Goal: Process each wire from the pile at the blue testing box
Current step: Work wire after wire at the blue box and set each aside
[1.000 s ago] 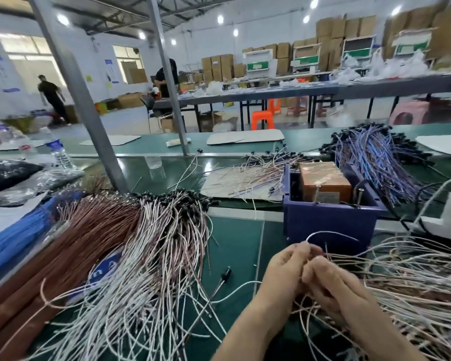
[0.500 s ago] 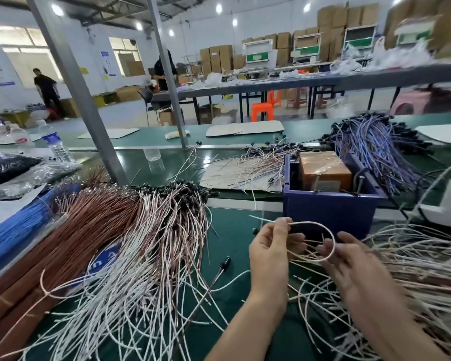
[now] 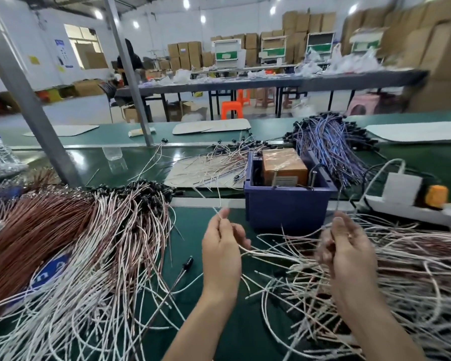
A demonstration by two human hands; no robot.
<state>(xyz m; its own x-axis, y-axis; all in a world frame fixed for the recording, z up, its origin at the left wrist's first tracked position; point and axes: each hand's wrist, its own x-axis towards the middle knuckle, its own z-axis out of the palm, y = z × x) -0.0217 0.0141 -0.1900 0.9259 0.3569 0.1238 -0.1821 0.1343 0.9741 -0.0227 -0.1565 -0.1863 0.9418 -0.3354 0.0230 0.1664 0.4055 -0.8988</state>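
Green worktop (image 3: 190, 230), crowded from edge to edge.
At left, a broad fan of brown and white wires (image 3: 89, 243) with black tips, spread flat. At right, the tangled pile of white and pinkish wires (image 3: 414, 269). Between the two and farther back, the blue plastic testing box (image 3: 284, 207), upright, with a brown taped block (image 3: 283, 165) inside. Just in front of the box, the left hand (image 3: 220, 254), thumb and forefinger pinching the end of a thin white wire (image 3: 217, 212) trailing right into the pile. Over the pile's near edge, the right hand (image 3: 349, 251), blurred, fingers curled, thumb raised, pinching a thin dark strand (image 3: 339, 201) rising beside the box's corner.
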